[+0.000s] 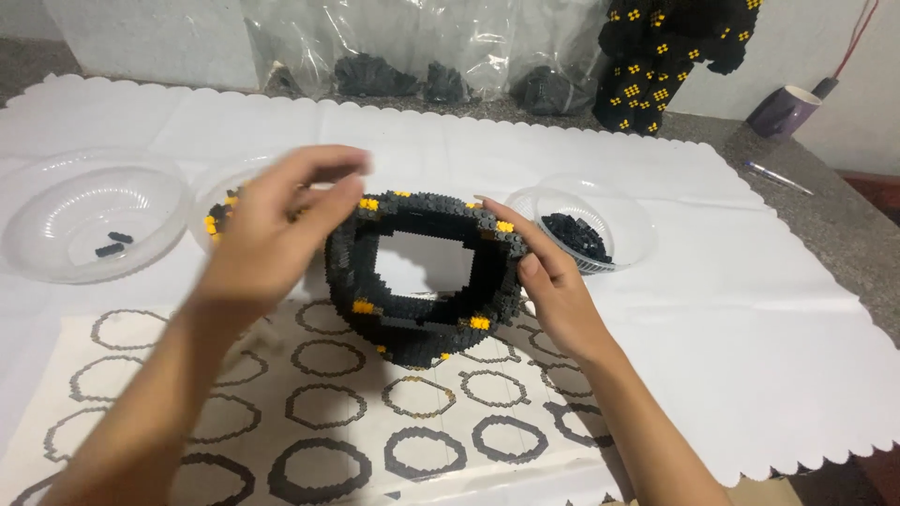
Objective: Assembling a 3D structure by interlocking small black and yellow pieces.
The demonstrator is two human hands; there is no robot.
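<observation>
Printed sheet (375, 412) of ring outlines sits nearest the camera, flat on the white scalloped cover (750, 309) over the tabletop (844, 225). Both forearms cross it toward the brick ring.

Black brick ring (422, 281): hollow, built from small black bricks with a few yellow ones, tilted up on the sheet's far edge so the opening faces the camera.

Right hand (553, 281): on the ring's right side, fingers curled against its outer wall, fingertips at the top right rim. Gripping the ring.

Left hand (272, 234): at the ring's upper left, motion-blurred. Fingers extended and pinched toward the thumb near the rim. Can't tell whether it holds a brick or actually touches the ring.

Relative to the ring:
- Right of it, just beside the right hand: clear bowl (586, 234) with a pile of black bricks.
- Left of it, partly behind the left hand: second clear bowl (220, 201) with black and yellow bricks.
- Further left: large clear bowl (94, 215), a couple of black bricks in it.
- Behind it, at the wall: clear plastic bags (403, 47) with dark bricks, plus a black-and-yellow brick build (656, 56).
- Far right behind: purple mug (783, 111), pen (778, 176) on bare tabletop.
</observation>
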